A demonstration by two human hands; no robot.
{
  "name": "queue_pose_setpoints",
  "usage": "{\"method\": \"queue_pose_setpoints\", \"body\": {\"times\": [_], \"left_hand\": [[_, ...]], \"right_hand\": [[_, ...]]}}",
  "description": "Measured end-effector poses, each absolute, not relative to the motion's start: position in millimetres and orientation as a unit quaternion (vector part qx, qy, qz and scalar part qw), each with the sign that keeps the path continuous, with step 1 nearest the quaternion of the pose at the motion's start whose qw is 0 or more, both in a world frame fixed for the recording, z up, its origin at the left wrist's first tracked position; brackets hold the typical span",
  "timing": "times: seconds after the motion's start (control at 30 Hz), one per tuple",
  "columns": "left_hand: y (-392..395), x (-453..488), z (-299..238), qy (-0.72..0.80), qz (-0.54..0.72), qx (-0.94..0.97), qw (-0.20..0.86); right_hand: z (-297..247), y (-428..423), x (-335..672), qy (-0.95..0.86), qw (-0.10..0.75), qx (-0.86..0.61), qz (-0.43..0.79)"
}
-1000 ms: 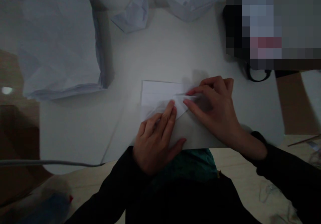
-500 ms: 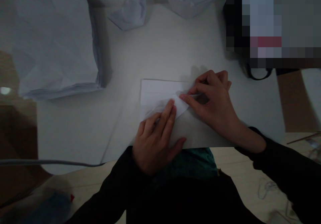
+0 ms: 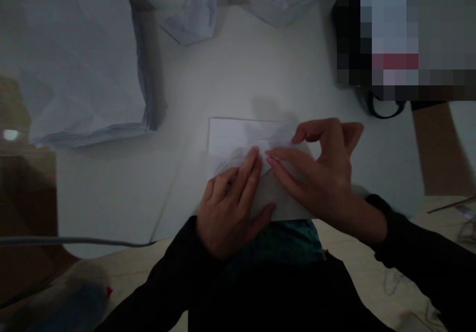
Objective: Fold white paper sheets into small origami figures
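A folded sheet of white paper [image 3: 232, 128] lies on the table near its front edge. My left hand [image 3: 234, 198] rests flat over the paper's lower left part, fingers stretched out and thumb spread aside. At the paper's right side, my right hand [image 3: 316, 161] brings thumb and index finger together in a pinch on a folded flap, while its other fingers are bent and raised. The fingers partly cover the flap and the paper's right corner.
A tall stack of creased white paper [image 3: 85, 69] stands on the white table [image 3: 111, 188] at left. Two folded paper shapes, one at centre [image 3: 197, 17] and one further right [image 3: 278, 9], sit at the back. A grey cable [image 3: 92, 241] crosses the front left. A black strap [image 3: 388, 113] lies at right.
My right hand has shifted slightly down, its index finger moving from the paper's far edge to beside the thumb on the flap. My left hand has stayed in place.
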State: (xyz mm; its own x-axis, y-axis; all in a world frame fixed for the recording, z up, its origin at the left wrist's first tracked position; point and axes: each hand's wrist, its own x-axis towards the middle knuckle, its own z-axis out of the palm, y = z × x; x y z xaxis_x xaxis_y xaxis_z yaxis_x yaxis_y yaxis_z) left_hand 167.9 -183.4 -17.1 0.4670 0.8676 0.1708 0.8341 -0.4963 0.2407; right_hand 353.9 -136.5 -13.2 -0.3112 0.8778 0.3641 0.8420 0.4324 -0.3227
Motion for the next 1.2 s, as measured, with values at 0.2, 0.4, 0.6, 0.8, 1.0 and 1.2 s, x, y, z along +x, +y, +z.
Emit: {"method": "queue_pose_setpoints", "body": {"times": [0.2, 0.4, 0.6, 0.8, 1.0, 1.2], "left_hand": [[-182.9, 167.6, -18.2, 0.503, 0.136, 0.85, 0.079], [-176.0, 161.9, -15.2, 0.492, 0.13, 0.854, 0.108], [-158.0, 149.4, -8.6, 0.466, 0.14, 0.865, 0.121], [-147.2, 142.2, -7.5, 0.439, 0.143, 0.872, 0.161], [-148.5, 143.6, -8.6, 0.439, 0.146, 0.875, 0.146], [-148.5, 144.0, -10.0, 0.432, 0.159, 0.876, 0.143]], "right_hand": [[-16.6, -166.7, 356.0, -0.832, 0.2, -0.515, 0.034], [-13.8, -158.4, 371.4, -0.78, 0.195, -0.595, 0.021], [-15.3, -150.6, 373.3, -0.758, 0.203, -0.617, -0.059], [-18.0, -168.2, 352.9, -0.834, 0.178, -0.519, -0.053], [-12.3, -174.5, 340.0, -0.876, 0.182, -0.442, -0.067], [-21.3, -182.8, 325.2, -0.893, 0.225, -0.387, -0.047]]}}
